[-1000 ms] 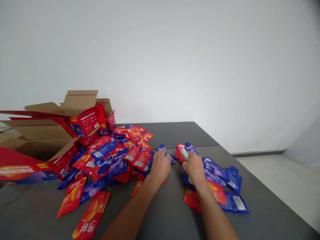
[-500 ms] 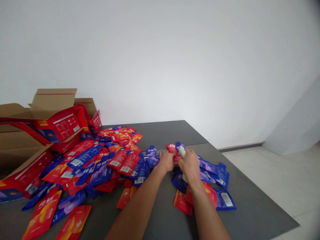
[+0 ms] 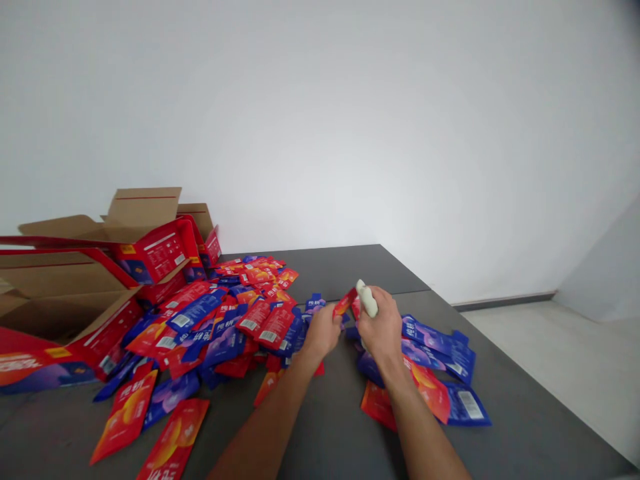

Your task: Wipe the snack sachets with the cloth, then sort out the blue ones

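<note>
left hand [image 3: 323,331]: fingers closed on red sachet [image 3: 345,303], at 12 o'clock. right hand [image 3: 381,321]: fingers wrapped around white object [image 3: 369,301], partly hidden. open box [image 3: 37,367], 9 o'clock: cut off. dark gray table [image 3: 340,427]: seamed; white wall [image 3: 320,120] beyond.

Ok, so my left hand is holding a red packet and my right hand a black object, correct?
Not quite: the head view shows your right hand holding a pale object, not a black one. Your left hand does hold a red packet.
</note>
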`<state>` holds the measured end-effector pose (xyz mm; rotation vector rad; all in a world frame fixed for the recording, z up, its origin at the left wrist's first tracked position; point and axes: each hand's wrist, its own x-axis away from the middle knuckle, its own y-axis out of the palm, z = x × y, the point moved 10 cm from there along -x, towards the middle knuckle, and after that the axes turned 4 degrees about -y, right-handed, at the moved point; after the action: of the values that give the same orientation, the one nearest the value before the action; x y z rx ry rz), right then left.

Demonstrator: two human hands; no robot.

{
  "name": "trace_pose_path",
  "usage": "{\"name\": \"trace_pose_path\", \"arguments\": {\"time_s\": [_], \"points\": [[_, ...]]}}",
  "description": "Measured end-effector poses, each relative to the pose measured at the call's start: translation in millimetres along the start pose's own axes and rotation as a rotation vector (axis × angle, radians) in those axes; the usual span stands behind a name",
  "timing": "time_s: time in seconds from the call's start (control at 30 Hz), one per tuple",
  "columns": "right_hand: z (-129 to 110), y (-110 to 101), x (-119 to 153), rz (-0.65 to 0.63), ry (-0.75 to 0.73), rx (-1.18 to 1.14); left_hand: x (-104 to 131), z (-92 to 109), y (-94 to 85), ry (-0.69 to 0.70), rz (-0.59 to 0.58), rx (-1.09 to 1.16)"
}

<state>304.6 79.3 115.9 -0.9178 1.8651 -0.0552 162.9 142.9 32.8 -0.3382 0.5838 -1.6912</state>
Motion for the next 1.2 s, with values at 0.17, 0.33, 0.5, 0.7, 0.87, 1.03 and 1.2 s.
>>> {"name": "trace_pose_path", "arguments": {"time_s": [0.17, 0.33, 0.5, 0.7, 0.87, 1.03, 1.2], "points": [[-34, 20, 10, -0.125, -0.1, -0.196, 36, -21, -26.9, -0.121, -0.123, 0.787], [-71, 42, 29, -0.264, -0.277, -0.271, 72, -28, -40.7, -0.137, -0.263, 1.03], [-86, 59, 46, -0.34, -0.338, -0.248, 77, -24, -45.8, -0.019, -0.298, 1.114], [-107, 72, 63, -0.48, -0.377, -0.307, 70, -41, -60.9, -0.019, -0.192, 1.119], [-129, 80, 79, -0.591, -0.457, -0.388, 70, -48, -76.4, -0.02, -0.137, 1.152], [-103, 67, 59, -0.386, -0.34, -0.324, 74, -34, -64.9, 0.031, -0.223, 1.153], [-87, 60, 50, -0.307, -0.308, -0.276, 77, -25, -48.3, 0.056, -0.328, 1.172]]}}
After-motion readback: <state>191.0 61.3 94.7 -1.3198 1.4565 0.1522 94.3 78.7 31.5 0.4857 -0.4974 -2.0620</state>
